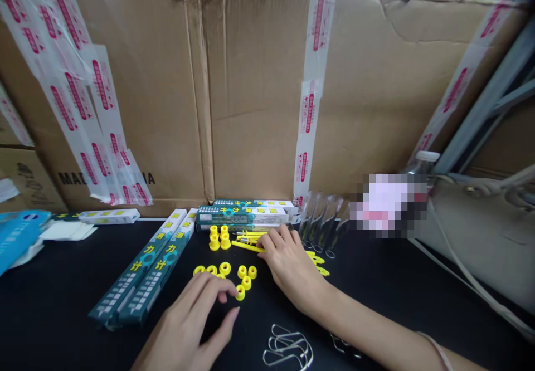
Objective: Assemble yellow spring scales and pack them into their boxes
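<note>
Head view: L hand (184,312) has a wide grip, index tip at/just beside the nearest yellow ring (240,293) on the black surface (62,282); R hand (290,268) curls over the yellow rods (246,246), in front of the boxes (242,216) & L of the clear tubes (320,223), can't tell if that grip holds any. Prob. best: light fingertip touch, so rings don't roll & tubes don't get knocked.
</note>
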`<action>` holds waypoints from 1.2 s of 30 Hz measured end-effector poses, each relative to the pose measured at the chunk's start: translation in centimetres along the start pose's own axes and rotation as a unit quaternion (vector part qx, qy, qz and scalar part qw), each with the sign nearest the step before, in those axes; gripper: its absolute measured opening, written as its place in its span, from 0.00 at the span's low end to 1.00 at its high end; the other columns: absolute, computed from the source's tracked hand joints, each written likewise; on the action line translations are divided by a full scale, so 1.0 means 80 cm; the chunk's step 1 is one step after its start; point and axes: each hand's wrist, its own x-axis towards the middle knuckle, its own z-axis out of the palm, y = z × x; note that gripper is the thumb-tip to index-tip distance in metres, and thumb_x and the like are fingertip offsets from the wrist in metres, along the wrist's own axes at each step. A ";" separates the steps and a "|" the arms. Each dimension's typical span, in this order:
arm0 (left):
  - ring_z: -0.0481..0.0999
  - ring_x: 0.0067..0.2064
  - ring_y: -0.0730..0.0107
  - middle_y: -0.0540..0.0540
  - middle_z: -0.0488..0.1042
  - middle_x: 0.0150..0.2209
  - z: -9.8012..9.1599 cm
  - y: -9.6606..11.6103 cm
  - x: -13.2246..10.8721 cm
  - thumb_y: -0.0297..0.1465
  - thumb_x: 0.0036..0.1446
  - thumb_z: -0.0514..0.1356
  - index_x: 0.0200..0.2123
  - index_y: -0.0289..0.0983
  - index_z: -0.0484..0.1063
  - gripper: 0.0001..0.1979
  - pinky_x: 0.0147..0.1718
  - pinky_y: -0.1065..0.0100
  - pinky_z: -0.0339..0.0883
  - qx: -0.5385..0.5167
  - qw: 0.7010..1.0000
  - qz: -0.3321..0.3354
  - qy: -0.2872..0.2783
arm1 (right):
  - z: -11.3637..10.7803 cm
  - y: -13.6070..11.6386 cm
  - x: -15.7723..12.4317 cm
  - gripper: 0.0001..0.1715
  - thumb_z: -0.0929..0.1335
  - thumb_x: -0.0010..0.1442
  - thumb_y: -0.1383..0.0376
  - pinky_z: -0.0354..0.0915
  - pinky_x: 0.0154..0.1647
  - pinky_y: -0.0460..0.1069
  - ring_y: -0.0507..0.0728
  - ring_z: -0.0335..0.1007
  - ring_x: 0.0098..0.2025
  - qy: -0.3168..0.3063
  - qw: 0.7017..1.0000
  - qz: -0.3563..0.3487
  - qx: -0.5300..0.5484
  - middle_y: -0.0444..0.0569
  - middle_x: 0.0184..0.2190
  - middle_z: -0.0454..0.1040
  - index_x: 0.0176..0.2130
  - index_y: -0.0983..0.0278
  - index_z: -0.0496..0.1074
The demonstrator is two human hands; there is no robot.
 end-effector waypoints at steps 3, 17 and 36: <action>0.85 0.40 0.64 0.48 0.78 0.40 -0.004 -0.015 0.000 0.34 0.74 0.52 0.48 0.43 0.71 0.08 0.39 0.66 0.83 0.068 0.997 0.011 0.015 | 0.003 -0.002 -0.004 0.14 0.72 0.70 0.62 0.78 0.46 0.59 0.61 0.80 0.47 0.014 1.000 -0.002 0.005 0.52 0.52 0.79 0.54 0.64 0.75; 0.82 0.46 0.55 0.38 0.82 0.50 -0.016 -0.029 0.006 0.35 0.79 0.42 0.45 0.38 0.81 0.27 0.40 0.57 0.86 0.171 0.981 0.083 -0.034 | -0.039 0.000 -0.050 0.08 0.60 0.76 0.71 0.74 0.36 0.57 0.61 0.77 0.34 0.174 0.964 0.003 0.202 0.52 0.36 0.80 0.45 0.64 0.67; 0.84 0.44 0.60 0.42 0.86 0.43 -0.030 -0.014 0.003 0.26 0.78 0.39 0.42 0.34 0.79 0.28 0.40 0.64 0.84 0.185 0.966 0.175 -0.030 | -0.049 -0.005 -0.119 0.10 0.58 0.78 0.64 0.76 0.35 0.47 0.56 0.81 0.32 0.161 0.922 -0.004 0.353 0.48 0.34 0.79 0.51 0.58 0.66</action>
